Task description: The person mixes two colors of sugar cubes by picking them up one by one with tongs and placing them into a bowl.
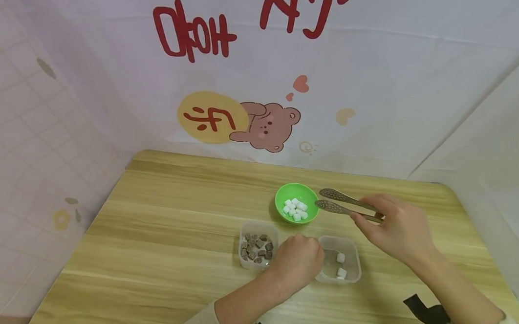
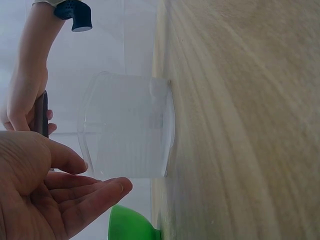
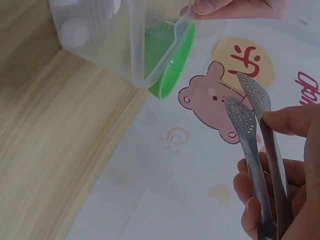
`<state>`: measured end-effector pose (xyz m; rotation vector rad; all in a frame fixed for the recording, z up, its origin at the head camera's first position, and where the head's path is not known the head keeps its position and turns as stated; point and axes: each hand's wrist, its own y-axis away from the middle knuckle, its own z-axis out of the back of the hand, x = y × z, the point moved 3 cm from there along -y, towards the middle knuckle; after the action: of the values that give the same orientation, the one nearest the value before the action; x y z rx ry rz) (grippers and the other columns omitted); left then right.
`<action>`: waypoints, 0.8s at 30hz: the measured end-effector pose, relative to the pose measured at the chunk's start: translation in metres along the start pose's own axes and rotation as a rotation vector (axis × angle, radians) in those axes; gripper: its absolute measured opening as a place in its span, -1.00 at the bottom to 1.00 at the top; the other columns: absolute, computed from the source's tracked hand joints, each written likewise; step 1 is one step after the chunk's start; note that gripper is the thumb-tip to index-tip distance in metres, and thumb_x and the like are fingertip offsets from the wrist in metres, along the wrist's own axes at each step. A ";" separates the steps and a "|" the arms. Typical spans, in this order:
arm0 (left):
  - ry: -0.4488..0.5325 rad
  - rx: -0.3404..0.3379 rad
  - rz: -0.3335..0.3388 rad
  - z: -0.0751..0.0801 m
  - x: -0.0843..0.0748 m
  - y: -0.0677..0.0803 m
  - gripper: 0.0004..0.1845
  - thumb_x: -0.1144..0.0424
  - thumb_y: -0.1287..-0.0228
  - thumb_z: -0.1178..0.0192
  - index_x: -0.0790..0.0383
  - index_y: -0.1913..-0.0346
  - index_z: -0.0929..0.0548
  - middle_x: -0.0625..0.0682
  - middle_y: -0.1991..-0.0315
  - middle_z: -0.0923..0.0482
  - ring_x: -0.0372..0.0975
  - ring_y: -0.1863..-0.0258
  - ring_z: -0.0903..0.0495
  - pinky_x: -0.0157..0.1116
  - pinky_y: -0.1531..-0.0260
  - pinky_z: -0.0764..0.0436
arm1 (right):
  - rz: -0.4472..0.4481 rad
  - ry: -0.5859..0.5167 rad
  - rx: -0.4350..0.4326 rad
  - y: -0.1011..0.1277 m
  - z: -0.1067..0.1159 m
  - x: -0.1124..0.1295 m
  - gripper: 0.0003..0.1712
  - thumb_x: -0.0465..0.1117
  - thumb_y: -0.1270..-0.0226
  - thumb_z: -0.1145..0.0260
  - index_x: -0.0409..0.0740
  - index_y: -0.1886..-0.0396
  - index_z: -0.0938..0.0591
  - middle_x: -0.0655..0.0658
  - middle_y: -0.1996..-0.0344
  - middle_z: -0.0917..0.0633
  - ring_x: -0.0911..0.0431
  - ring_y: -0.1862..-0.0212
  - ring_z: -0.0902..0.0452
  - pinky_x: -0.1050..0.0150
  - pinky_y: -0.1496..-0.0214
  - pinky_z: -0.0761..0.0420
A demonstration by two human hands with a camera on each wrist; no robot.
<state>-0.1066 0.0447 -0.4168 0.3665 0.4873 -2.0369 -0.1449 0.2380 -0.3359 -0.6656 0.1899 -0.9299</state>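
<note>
Item: tongs (image 1: 347, 205), metal, perforated spoon tips. Held in the right hand (image 1: 397, 230), fingers and thumb curled round the handles; tips a little apart and carrying nothing, hovering at the right rim of the green bowl (image 1: 297, 203).

Item: green bowl, far centre of the desk (image 1: 172, 235). Holds a small heap of white cubes (image 1: 295, 209).

Item: clear tub (image 1: 339, 259), near side of the desk, just right of the left hand (image 1: 296, 262). Holds two white cubes. The left hand rests at its left wall, fingers loosely bent; the wrist view shows fingertips close beside the wall, contact uncertain, nothing pinched.

Item: second clear tub (image 1: 258, 245), just left of the left hand. Holds brown cubes.

Step in hand, by judgement: moving white cubes with the tongs between bowl and clear tub, direction not evident; tongs between loads.

Next move calls for, by judgement: tips lowered over a single cube, a gentle squeeze, the tub kept steady.
</note>
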 end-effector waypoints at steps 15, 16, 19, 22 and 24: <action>0.016 -0.021 -0.002 -0.001 0.002 0.001 -0.48 0.38 -0.38 -0.13 0.02 0.76 -0.27 -0.18 0.78 -0.17 -0.37 0.78 -0.19 -0.44 0.84 -0.24 | 0.115 0.009 0.047 0.019 0.019 -0.002 -0.42 0.28 -0.41 -0.18 -0.13 0.32 -0.79 0.05 0.45 -0.75 0.20 0.61 -0.55 0.35 0.66 -0.41; 0.020 -0.021 -0.001 -0.001 0.002 0.001 -0.48 0.39 -0.39 -0.13 0.02 0.76 -0.27 -0.17 0.78 -0.17 -0.38 0.78 -0.18 -0.45 0.84 -0.23 | 0.127 0.018 0.047 0.020 0.020 -0.001 -0.36 0.31 -0.45 -0.11 -0.13 0.33 -0.79 0.05 0.45 -0.74 0.21 0.61 -0.53 0.35 0.67 -0.41; 0.028 -0.017 0.002 -0.001 0.001 0.001 -0.48 0.39 -0.40 -0.13 0.02 0.75 -0.28 -0.17 0.78 -0.17 -0.39 0.78 -0.15 -0.46 0.84 -0.22 | 0.158 0.051 0.066 0.023 0.025 0.001 -0.30 0.33 -0.50 -0.01 -0.12 0.36 -0.77 0.05 0.46 -0.74 0.21 0.62 -0.54 0.33 0.68 -0.41; 0.017 -0.017 -0.005 -0.001 0.000 0.001 -0.48 0.39 -0.39 -0.13 0.03 0.75 -0.28 -0.18 0.78 -0.17 -0.39 0.78 -0.14 -0.46 0.84 -0.21 | 0.194 0.080 0.092 0.025 0.028 0.003 -0.31 0.31 -0.51 0.05 -0.08 0.37 -0.75 0.07 0.45 -0.73 0.19 0.61 -0.56 0.34 0.71 -0.37; 0.013 -0.018 -0.007 -0.001 0.000 0.001 -0.48 0.39 -0.39 -0.14 0.03 0.76 -0.28 -0.18 0.78 -0.16 -0.40 0.78 -0.13 -0.46 0.85 -0.20 | 0.222 0.095 0.109 0.025 0.030 0.005 -0.33 0.29 -0.51 0.07 -0.06 0.39 -0.74 0.10 0.47 -0.71 0.20 0.61 -0.55 0.36 0.72 -0.33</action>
<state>-0.1059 0.0446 -0.4175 0.3676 0.5155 -2.0361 -0.1118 0.2581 -0.3267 -0.4886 0.2897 -0.7534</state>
